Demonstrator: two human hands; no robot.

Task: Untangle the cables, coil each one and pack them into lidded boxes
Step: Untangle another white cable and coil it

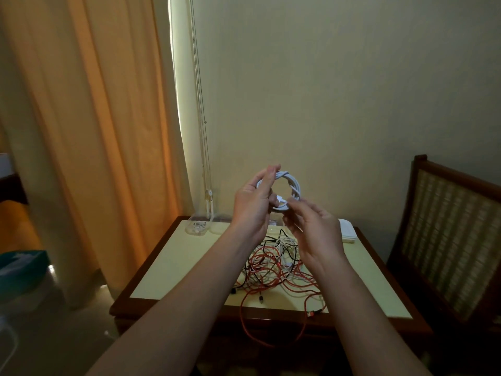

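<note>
The left hand (252, 204) grips the left side of a smooth white cable (295, 185) wound into a round coil, its fingers curled around the strands. The right hand (314, 229) pinches the coil's lower edge. Below the grip, thin red, black and white cords (273, 270) lie tangled on the glossy pale table (173, 267). Beyond it to the left, a clear plastic box (198, 226) holds another white coil.

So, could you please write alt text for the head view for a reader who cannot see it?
A left hand grips a coiled white cable and a right hand pinches its lower edge, above a cream-topped wooden table. On the table lie a tangle of red, black and white cables and a clear plastic box.
</note>
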